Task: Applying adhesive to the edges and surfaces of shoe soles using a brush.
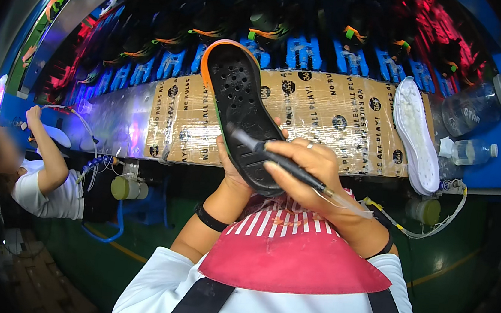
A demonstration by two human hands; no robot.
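Observation:
A shoe sole [233, 85], black and perforated inside with an orange and green rim, is tilted up over the near edge of the bench. My left hand [232, 168] is closed around its lower half from beneath, fingertips showing at the right edge. Between the fingers of my right hand [316, 166] is a dark-handled brush [295, 170], its blurred tip over the middle of the sole's inner face. Whether the bristles touch the surface I cannot tell. A clear tube [351, 206] runs from the back of the brush handle past my wrist.
Taped cardboard [350, 127] covers the bench. To the right lie a white sole [416, 136], a small clear bottle [473, 153] and a large jug [469, 110]. Blue racks [304, 54] carry shoe parts behind. A co-worker [49, 176] sits at left; yellow-green lidded jars [129, 189] hang by the near edge.

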